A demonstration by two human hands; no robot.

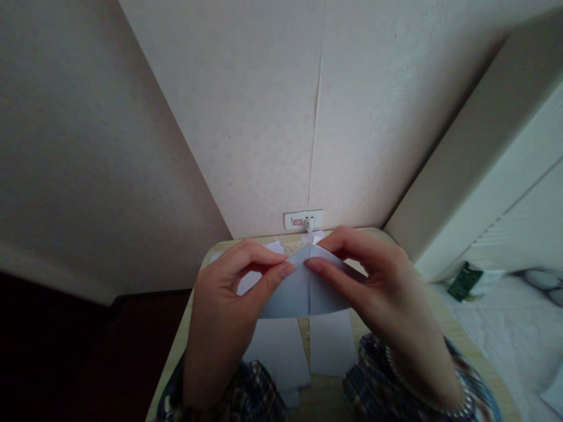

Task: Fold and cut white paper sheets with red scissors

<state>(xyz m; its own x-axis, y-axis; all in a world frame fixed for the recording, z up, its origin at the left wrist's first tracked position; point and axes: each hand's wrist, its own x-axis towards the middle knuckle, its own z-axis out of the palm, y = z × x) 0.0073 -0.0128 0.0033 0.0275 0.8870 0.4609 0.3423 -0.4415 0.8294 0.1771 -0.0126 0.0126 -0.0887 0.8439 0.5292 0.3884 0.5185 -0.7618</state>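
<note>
A folded sheet of white paper (288, 296) is held up above the small table, with a crease down its middle and a pointed top. My left hand (237, 287) pinches its upper left edge between thumb and index finger. On the other side, my right hand (373, 275) pinches near the peak, its thumb flat on the front face by the crease. The fingers behind the paper are partly hidden. Below it lie a white paper stack (277, 351) on the left and another white sheet (332, 346) on the right.
The pale wooden table (466, 340) stands against a papered wall (264, 117). A wall socket (303, 220) with a plug in it sits just behind. More paper lies at the table's back. To the right, a green and white packet (466, 281) rests on a white quilted surface (497, 328).
</note>
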